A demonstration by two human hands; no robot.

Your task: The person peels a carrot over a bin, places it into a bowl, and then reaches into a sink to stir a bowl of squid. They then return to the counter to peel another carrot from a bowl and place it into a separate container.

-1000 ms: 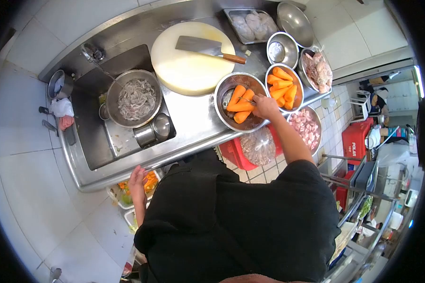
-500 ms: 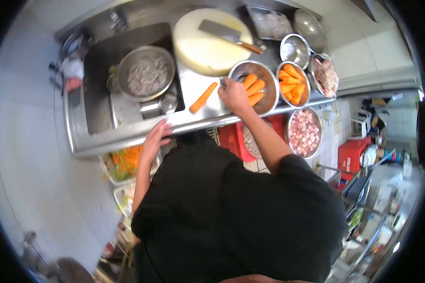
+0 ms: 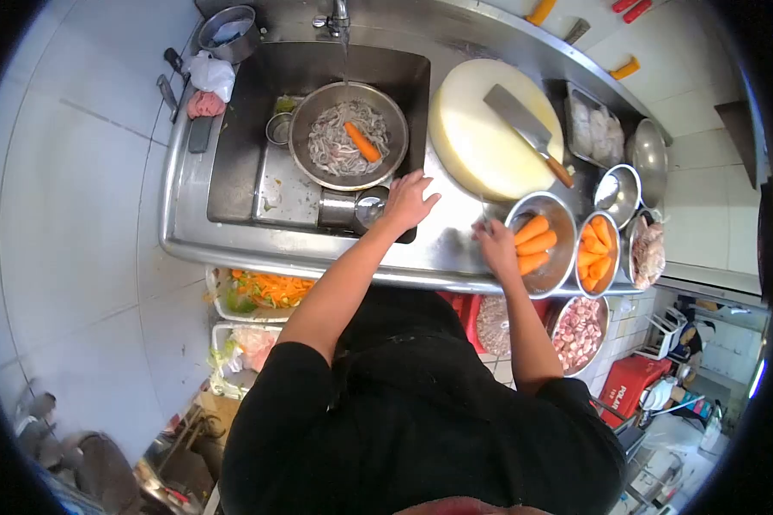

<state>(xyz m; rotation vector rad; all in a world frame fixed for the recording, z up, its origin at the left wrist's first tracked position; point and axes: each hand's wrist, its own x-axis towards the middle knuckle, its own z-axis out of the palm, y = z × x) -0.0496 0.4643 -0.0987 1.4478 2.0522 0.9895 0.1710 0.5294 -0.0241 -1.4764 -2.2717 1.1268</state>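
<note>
My left hand [image 3: 410, 204] is over the sink's right edge, fingers apart and holding nothing. My right hand [image 3: 496, 247] is closed at the left side of a steel bowl [image 3: 565, 273] of peeled carrots [image 3: 534, 244]; a thin, blurred item shows at its fingertips. In the sink [image 3: 232, 193], a steel bowl [image 3: 302, 163] has pale greyish strips [image 3: 331, 142] in it, and a single carrot [image 3: 362, 142] appears on or just above them. Beyond my right hand, a cleaver [image 3: 517, 116] with a wooden handle lies on a round white cutting board [image 3: 455, 129].
Water runs from the faucet [image 3: 339, 19] into the sink bowl. Right of the carrot bowl stand another carrot bowl [image 3: 594, 253], an empty bowl [image 3: 617, 190] and a meat bowl [image 3: 648, 249]. Below the counter are a bowl of cut meat [image 3: 578, 333] and a tray of peelings [image 3: 270, 290].
The single carrot has gone from the counter to the sink bowl. My left hand has moved from the counter's front edge to the sink's right edge. The view has shifted; water now runs.
</note>
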